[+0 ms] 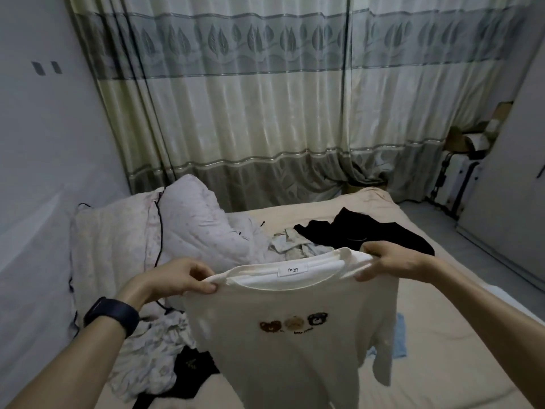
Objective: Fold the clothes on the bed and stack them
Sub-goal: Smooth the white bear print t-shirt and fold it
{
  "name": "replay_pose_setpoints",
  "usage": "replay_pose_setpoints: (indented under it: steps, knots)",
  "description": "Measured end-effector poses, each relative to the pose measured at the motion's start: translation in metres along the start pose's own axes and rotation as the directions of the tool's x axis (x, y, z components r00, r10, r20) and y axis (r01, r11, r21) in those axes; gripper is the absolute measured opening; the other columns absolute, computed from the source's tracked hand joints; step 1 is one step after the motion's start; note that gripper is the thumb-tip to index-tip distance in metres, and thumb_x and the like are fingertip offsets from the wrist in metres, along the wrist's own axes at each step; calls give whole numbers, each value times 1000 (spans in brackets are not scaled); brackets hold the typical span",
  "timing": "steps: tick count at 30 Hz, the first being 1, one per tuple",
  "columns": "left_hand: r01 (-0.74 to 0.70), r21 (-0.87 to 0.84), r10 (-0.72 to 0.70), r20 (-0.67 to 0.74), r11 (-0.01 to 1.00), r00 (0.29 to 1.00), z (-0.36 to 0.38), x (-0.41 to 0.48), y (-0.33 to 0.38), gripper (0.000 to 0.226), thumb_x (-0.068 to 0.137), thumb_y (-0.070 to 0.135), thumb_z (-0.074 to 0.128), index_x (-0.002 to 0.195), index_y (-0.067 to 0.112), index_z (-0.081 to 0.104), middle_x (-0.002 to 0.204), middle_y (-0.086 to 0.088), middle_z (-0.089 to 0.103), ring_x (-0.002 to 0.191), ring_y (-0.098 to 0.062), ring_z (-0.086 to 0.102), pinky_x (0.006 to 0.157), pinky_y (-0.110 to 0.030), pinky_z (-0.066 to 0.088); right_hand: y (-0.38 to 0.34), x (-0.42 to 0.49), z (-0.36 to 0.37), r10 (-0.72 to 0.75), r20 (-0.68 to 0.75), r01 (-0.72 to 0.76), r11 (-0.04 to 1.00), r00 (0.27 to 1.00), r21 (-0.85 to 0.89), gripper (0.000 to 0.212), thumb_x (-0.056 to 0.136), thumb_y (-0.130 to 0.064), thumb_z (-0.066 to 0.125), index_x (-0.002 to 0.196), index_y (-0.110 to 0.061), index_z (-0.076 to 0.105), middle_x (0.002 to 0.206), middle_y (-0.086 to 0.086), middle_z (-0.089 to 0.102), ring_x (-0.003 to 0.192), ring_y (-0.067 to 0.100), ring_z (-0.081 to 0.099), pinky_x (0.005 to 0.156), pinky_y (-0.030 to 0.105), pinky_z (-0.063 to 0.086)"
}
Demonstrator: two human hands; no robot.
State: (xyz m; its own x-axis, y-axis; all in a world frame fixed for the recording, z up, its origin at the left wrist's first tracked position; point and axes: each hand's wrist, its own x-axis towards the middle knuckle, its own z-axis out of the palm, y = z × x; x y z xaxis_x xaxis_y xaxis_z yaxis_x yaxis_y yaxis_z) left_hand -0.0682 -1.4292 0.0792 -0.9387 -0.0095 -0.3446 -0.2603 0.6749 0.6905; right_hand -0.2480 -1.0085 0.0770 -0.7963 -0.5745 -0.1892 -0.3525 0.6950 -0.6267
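T-shirt (280, 349): cream-white, held up in the lower middle of the frame by both shoulders, neckline gaping toward the camera, body hanging down in front of the bed, one sleeve dangling at lower right.
Left hand (180, 278): centre-left, curled closed, pinching the shirt's shoulder just beside the collar between thumb and fingers.
Right hand (386, 262): centre-right, curled closed in the same way on the opposite shoulder, pulling the collar taut.
Neck label (292, 270): small white tab inside the back of the collar, its print too small to be sure of.
Bear print (293, 322): three bear heads in a row across the chest, brown, tan and black.
Wristband (113, 315): black, on the left wrist, lower left.
Bed sheet (442, 349): beige, filling the lower right.
Black garment (368, 231): unfolded on the sheet, right of centre, just above the right hand.
Pale patterned garment (292, 243): crumpled just left of the black one, behind the collar.
Blue cloth (400, 340): on the sheet, peeking out past the shirt's right edge.
Floral garment (147, 349): rumpled at lower left, touching a second black piece (191, 370).
Quilt (191, 219): pale pink, bunched at centre-left, with a black cable (160, 231) across it.
Curtain (265, 113): leaf-banded, covering the upper half.
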Motion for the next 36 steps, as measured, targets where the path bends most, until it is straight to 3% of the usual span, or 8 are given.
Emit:
replay_pose_setpoints:
  steps: [8,11,14,18,22,26,32,36]
  knots:
    - [-8,333,196,-534,943,822,39,20,-24,35,98,51,54,78,25,65,74,8,66,72,-10,60,69,-37,50,42,-19,17,-47,-424,-130,916,905,-379,28,92,-39,68,72,-23,58,75,-7,60,75,18,54,65,38,47]
    - [-28,270,158,-471,962,868,81,16,-43,29,101,49,50,76,35,56,68,12,61,70,-12,59,64,-28,44,62,-31,22,123,-447,-280,910,886,-305,28,97,-50,57,82,-25,58,84,-2,67,79,22,60,71,41,54]
    - [-24,118,97,-669,993,737,102,7,-46,23,101,57,45,83,44,54,72,16,62,70,-10,58,60,-33,41,74,-40,37,227,-451,-311,943,863,-120,30,100,-56,46,85,-30,49,72,-8,71,67,18,70,74,37,55]
    - [81,326,176,-683,942,709,122,-13,-37,49,94,70,30,87,29,55,78,7,63,76,-24,60,61,-39,45,88,-61,49,260,-560,-294,955,787,30,31,101,-53,45,87,-26,49,63,-3,68,68,28,67,72,40,53]
    - [156,321,219,-860,934,462,127,-40,-19,50,98,71,33,82,28,52,76,11,57,66,-20,53,54,-34,40,108,-89,50,-17,-776,-51,997,630,-63,28,99,-40,55,78,-28,41,72,-7,49,68,25,47,59,37,32]
    - [230,391,171,-760,891,627,156,-59,1,55,94,72,34,75,23,50,68,6,54,66,-22,55,55,-39,42,126,-104,49,-16,-427,-52,987,904,-149,34,102,-38,51,76,-18,47,74,5,62,65,26,64,64,41,49]
    - [244,347,200,-858,906,473,202,-90,21,46,100,63,39,78,23,51,76,-3,61,69,-30,58,55,-41,45,139,-140,53,133,-587,-58,988,799,145,44,100,-62,38,77,-27,52,65,-3,66,57,20,70,66,45,55]
    - [307,360,235,-896,881,377,222,-124,27,48,98,60,49,74,20,54,71,-6,61,62,-30,52,53,-33,33,154,-167,57,102,-646,-185,981,757,-62,72,89,-76,33,67,-9,46,56,5,53,64,36,53,54,38,36]
